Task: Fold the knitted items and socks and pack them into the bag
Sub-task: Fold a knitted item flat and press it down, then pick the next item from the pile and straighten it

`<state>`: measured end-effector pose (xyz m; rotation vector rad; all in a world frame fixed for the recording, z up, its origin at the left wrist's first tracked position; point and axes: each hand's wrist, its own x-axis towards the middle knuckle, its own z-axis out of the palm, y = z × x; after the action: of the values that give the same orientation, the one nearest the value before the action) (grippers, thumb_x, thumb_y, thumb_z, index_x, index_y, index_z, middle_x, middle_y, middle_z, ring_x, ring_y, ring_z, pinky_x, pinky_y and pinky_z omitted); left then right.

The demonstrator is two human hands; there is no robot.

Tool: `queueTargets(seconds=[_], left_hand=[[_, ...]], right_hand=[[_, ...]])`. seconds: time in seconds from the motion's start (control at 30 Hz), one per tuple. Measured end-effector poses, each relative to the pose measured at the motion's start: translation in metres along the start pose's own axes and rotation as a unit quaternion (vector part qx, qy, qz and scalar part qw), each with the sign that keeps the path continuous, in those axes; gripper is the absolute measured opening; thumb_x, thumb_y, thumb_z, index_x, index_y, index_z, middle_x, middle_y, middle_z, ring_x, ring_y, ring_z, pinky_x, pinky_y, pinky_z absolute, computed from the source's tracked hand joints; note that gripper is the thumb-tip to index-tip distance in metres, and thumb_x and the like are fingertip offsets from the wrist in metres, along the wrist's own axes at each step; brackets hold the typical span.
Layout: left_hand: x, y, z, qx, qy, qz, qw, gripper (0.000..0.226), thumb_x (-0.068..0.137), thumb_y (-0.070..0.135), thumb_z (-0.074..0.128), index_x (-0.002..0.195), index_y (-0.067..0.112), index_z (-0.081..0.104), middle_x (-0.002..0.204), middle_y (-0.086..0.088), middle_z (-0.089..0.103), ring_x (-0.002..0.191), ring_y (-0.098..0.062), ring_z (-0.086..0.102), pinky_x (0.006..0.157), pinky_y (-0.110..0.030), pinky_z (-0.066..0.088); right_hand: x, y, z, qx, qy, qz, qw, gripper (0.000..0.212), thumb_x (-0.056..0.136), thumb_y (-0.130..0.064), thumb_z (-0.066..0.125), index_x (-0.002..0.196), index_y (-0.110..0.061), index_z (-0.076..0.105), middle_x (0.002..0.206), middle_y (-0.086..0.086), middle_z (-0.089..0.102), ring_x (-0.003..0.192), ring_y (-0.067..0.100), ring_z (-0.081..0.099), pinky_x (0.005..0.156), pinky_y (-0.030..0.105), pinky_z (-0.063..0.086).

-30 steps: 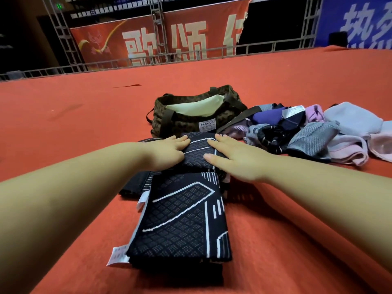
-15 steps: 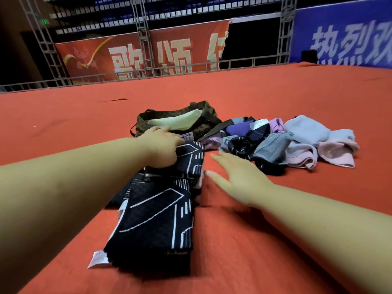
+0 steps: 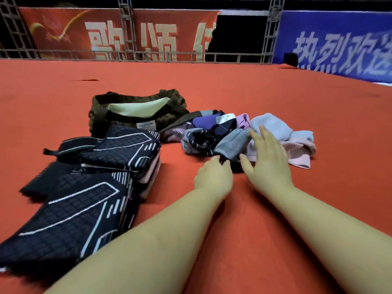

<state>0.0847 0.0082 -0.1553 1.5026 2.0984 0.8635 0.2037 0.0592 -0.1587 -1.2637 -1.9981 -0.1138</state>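
An olive patterned bag point(image 3: 98, 115) with a cream lining stands open on the red carpet. In front of it lie folded black knitted items with white line patterns, a small stack point(image 3: 123, 151) and a longer one point(image 3: 70, 217). To the right is a loose pile of socks: a grey striped one point(image 3: 232, 143), dark navy ones point(image 3: 200, 137), and pale blue point(image 3: 273, 124) and pink point(image 3: 299, 153) ones. My left hand point(image 3: 214, 176) reaches the grey striped sock's dark cuff, fingertips at its edge. My right hand point(image 3: 268, 161) hovers over the pile with straight, spread fingers.
Red carpet point(image 3: 244, 240) covers the floor all round. A metal railing point(image 3: 148, 55) with red and blue banners point(image 3: 339, 43) runs along the far edge. A small dark pouch-like item point(image 3: 74, 145) lies left of the folded stack.
Both hands left the folded black knits and moved right to the sock pile. The view turned right, so the knits now sit at the left.
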Motion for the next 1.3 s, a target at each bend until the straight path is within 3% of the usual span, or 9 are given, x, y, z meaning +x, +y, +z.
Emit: queueTargets(seconds=[0.17, 0.33, 0.47, 0.67, 0.77, 0.93, 1.07, 1.2, 1.3], left_hand=[[-0.003, -0.010, 0.022, -0.026, 0.127, -0.021, 0.991, 0.042, 0.098, 0.033, 0.041, 0.139, 0.024, 0.043, 0.130, 0.002, 0.059, 0.126, -0.022, 0.045, 0.102, -0.032, 0.030], [0.003, -0.017, 0.024, -0.015, 0.109, 0.004, 0.994, 0.054, 0.092, 0.033, 0.052, 0.143, 0.025, 0.037, 0.132, 0.004, 0.058, 0.129, -0.019, 0.044, 0.106, -0.034, 0.031], [0.007, -0.020, 0.021, -0.142, 0.076, 0.000, 0.987, 0.067, 0.079, 0.038, 0.066, 0.139, 0.023, 0.043, 0.114, 0.007, 0.066, 0.118, -0.021, 0.054, 0.104, -0.039, 0.038], [0.010, -0.022, 0.007, -0.319, 0.148, 0.028, 0.936, 0.023, 0.081, 0.017, 0.072, 0.104, 0.019, 0.069, 0.077, 0.007, 0.060, 0.070, -0.003, 0.055, 0.074, -0.017, 0.045], [0.009, -0.020, 0.006, -0.326, 0.157, 0.055, 0.931, 0.012, 0.079, 0.024, 0.073, 0.075, 0.034, 0.068, 0.082, 0.003, 0.068, 0.079, -0.013, 0.062, 0.079, -0.027, 0.048], [0.009, -0.013, 0.007, -0.338, 0.140, 0.065, 0.928, 0.013, 0.087, 0.018, 0.066, 0.077, 0.026, 0.064, 0.088, 0.005, 0.067, 0.088, -0.009, 0.060, 0.078, -0.015, 0.042], [0.013, -0.012, 0.010, -0.358, 0.137, 0.063, 0.922, 0.009, 0.091, 0.017, 0.060, 0.083, 0.016, 0.064, 0.078, 0.013, 0.061, 0.073, 0.000, 0.055, 0.067, -0.006, 0.039], [0.009, -0.006, 0.006, -0.395, 0.131, 0.093, 0.904, 0.015, 0.089, 0.016, 0.063, 0.077, 0.025, 0.065, 0.075, 0.012, 0.066, 0.067, 0.004, 0.057, 0.067, -0.010, 0.044], [0.004, -0.001, 0.003, -0.473, 0.101, 0.090, 0.870, 0.012, 0.088, 0.011, 0.064, 0.081, 0.019, 0.068, 0.071, 0.008, 0.069, 0.064, 0.003, 0.061, 0.063, -0.011, 0.047]], right_hand=[[0.034, 0.009, 0.005, 0.069, -0.036, 0.016, 0.997, 0.065, 0.085, -0.030, 0.065, 0.143, -0.017, 0.038, 0.145, 0.008, 0.043, 0.132, 0.027, 0.040, 0.108, 0.043, 0.032], [0.031, 0.017, 0.013, 0.134, -0.008, 0.123, 0.983, 0.021, 0.085, -0.026, 0.064, 0.105, -0.018, 0.065, 0.109, 0.006, 0.067, 0.103, 0.024, 0.060, 0.092, 0.036, 0.043], [0.018, 0.012, 0.009, 0.182, 0.032, 0.162, 0.969, 0.003, 0.088, -0.024, 0.062, 0.085, -0.024, 0.061, 0.096, 0.002, 0.068, 0.090, 0.018, 0.060, 0.081, 0.028, 0.041], [-0.009, -0.007, -0.006, 0.254, 0.118, 0.169, 0.945, 0.005, 0.090, -0.018, 0.060, 0.085, -0.018, 0.058, 0.082, -0.005, 0.061, 0.078, 0.006, 0.053, 0.070, 0.015, 0.035], [-0.018, -0.002, -0.006, 0.261, 0.115, 0.170, 0.943, 0.006, 0.090, -0.014, 0.060, 0.084, -0.015, 0.057, 0.074, -0.011, 0.055, 0.062, -0.007, 0.049, 0.062, 0.002, 0.033], [-0.012, 0.014, -0.004, 0.239, 0.119, 0.140, 0.953, 0.007, 0.089, -0.024, 0.054, 0.091, -0.017, 0.054, 0.097, 0.009, 0.060, 0.088, 0.010, 0.052, 0.083, 0.015, 0.038], [-0.007, 0.009, -0.017, 0.264, 0.132, 0.096, 0.950, 0.026, 0.083, -0.032, 0.053, 0.104, -0.019, 0.047, 0.107, -0.003, 0.054, 0.106, 0.016, 0.051, 0.094, 0.020, 0.035], [-0.011, -0.002, -0.029, 0.278, 0.027, 0.068, 0.958, 0.043, 0.076, -0.056, 0.058, 0.115, -0.041, 0.044, 0.113, -0.021, 0.055, 0.109, -0.006, 0.050, 0.091, 0.007, 0.033], [-0.016, -0.004, -0.024, 0.248, -0.097, 0.106, 0.958, 0.056, 0.077, -0.054, 0.066, 0.128, -0.039, 0.047, 0.119, -0.019, 0.055, 0.110, -0.004, 0.051, 0.094, 0.016, 0.037]])
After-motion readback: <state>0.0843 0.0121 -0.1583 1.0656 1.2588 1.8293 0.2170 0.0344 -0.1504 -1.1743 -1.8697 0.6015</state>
